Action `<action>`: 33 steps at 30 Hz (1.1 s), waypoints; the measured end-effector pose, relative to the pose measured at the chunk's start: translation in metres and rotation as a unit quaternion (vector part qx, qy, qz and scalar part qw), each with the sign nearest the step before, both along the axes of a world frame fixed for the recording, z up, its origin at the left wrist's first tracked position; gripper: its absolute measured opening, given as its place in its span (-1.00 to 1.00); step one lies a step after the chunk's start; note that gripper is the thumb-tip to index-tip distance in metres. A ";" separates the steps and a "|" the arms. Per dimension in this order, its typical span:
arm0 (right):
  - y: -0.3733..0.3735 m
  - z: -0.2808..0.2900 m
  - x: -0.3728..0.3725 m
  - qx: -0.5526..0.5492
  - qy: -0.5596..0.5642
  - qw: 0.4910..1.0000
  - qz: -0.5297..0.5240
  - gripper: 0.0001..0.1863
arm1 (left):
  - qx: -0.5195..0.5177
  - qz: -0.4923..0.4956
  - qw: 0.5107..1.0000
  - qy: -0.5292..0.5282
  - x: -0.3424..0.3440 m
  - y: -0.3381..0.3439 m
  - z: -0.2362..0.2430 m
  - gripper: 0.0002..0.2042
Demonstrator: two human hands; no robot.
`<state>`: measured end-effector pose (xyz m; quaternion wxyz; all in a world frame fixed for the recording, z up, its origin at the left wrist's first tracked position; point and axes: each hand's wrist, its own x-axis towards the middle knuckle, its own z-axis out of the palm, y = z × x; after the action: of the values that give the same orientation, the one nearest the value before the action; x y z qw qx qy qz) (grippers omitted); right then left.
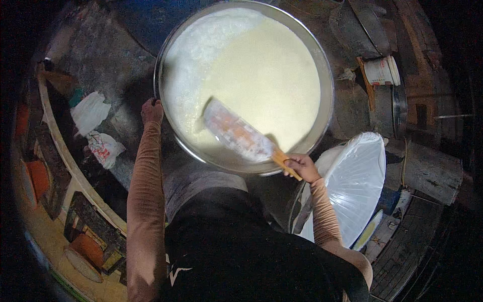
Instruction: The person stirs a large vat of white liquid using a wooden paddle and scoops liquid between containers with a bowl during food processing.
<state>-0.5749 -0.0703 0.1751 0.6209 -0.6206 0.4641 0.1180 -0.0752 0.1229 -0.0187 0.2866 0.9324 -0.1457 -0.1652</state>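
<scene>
A large round metal vat (pixel 327 95) holds a pale cream-coloured liquid (pixel 271 75) with white foam (pixel 196 50) gathered along its left and upper left side. My right hand (pixel 303 167) is closed round the wooden handle of a broad paddle (pixel 234 132) at the vat's lower right rim. The paddle's wide blade, smeared with white and orange-brown, slants up to the left over the liquid, its tip by the foam's edge. At the left side of the vat, my left hand (pixel 152 111) is curled against the rim; its fingertips are partly hidden.
Close by my right arm stands a wide round container covered in white plastic sheeting (pixel 359 176). Further right are a white bucket (pixel 381 71) and a grey block (pixel 432 171). Crumpled plastic bags (pixel 104 148) lie to the left, near a curved ledge (pixel 75 171) and orange-brown stools (pixel 85 251).
</scene>
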 end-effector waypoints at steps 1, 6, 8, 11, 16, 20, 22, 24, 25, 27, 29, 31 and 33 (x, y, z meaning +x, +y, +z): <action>-0.011 -0.003 -0.010 -0.010 -0.019 0.999 -0.046 -0.74 | -0.023 0.001 1.000 0.016 -0.001 -0.001 0.002 -0.72; -0.045 -0.027 0.041 -0.224 -0.061 0.951 -0.202 -0.70 | -0.010 -0.003 0.999 0.030 -0.009 -0.007 0.021 -0.73; -0.077 -0.058 0.063 -0.331 -0.060 0.923 -0.187 -0.66 | -0.059 0.034 0.997 0.028 -0.007 -0.002 0.014 -0.75; -0.139 -0.116 0.097 -0.512 0.015 0.838 -0.189 -0.57 | -0.056 0.009 0.998 0.039 -0.008 -0.006 0.025 -0.77; -0.180 -0.146 0.146 -0.510 0.076 0.845 -0.141 -0.57 | -0.067 0.006 0.998 0.010 -0.012 -0.005 0.027 -0.79; -0.159 -0.172 0.154 -0.534 0.095 0.836 -0.076 -0.59 | -0.041 0.028 0.999 0.014 -0.023 -0.017 0.043 -0.78; -0.125 -0.170 0.161 -0.527 0.085 0.844 -0.060 -0.60 | -0.045 0.032 0.997 0.049 -0.012 -0.006 0.030 -0.78; -0.096 -0.172 0.159 -0.522 0.069 0.848 -0.056 -0.64 | -0.054 0.025 0.994 0.089 -0.007 -0.006 0.019 -0.77; -0.083 -0.173 0.152 -0.516 0.049 0.854 -0.042 -0.65 | -0.047 0.017 0.997 0.060 -0.007 -0.008 0.015 -0.76; -0.046 -0.158 0.152 -0.493 0.023 0.870 -0.024 -0.67 | -0.037 0.013 0.999 0.029 -0.002 0.000 0.007 -0.75; -0.012 -0.146 0.149 -0.493 0.028 0.870 -0.013 -0.67 | -0.019 0.009 0.998 0.053 0.003 0.004 -0.001 -0.72; 0.014 -0.138 0.137 -0.475 0.011 0.880 0.012 -0.67 | -0.036 -0.001 0.997 0.064 -0.002 -0.006 0.008 -0.71; 0.041 -0.126 0.130 -0.468 -0.011 0.883 0.010 -0.68 | -0.053 0.000 0.996 0.070 -0.004 -0.004 0.012 -0.71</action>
<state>-0.4448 -0.0293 0.0486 0.2618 -0.8450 0.4522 -0.1135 -0.0792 0.1186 -0.0066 0.3447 0.9021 -0.1340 -0.2226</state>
